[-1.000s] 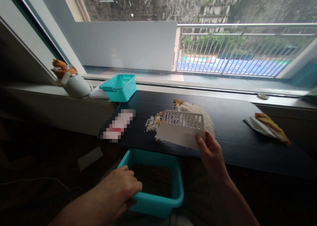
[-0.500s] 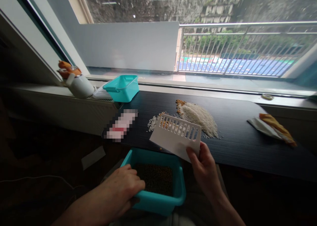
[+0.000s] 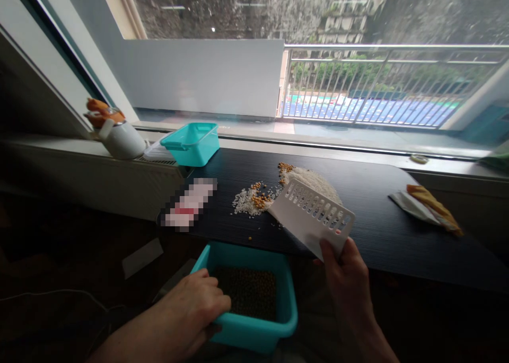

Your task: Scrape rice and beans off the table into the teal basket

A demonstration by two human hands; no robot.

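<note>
My left hand (image 3: pixel 201 299) is closed over the near left rim of a teal plastic bin (image 3: pixel 254 328), which sits below the table's front edge. Dark, small grains or beans (image 3: pixel 250 291) cover the bin's bottom. In my right hand (image 3: pixel 344 262) is a flat white slotted scoop (image 3: pixel 304 220), pinched at its right end and held tilted above the table. Behind it, a heap of white rice (image 3: pixel 314 177) is partly hidden. Yellow-orange kernels (image 3: pixel 285 167) lie at the heap's left end. A smaller scatter of rice (image 3: pixel 242 200) with more kernels lies left of the scoop.
A second teal bin (image 3: pixel 194 143) stands at the back left of the black table (image 3: pixel 369 193). A blurred pinkish item (image 3: pixel 191 204) lies near the left edge. On the right is a yellow and white packet (image 3: pixel 429 206). A white pot (image 3: pixel 123 140) stands on the sill.
My right hand has moved the slotted scoop to the right, uncovering the small scatter of rice and kernels. My left hand keeps its hold on the bin. The view has shifted slightly.
</note>
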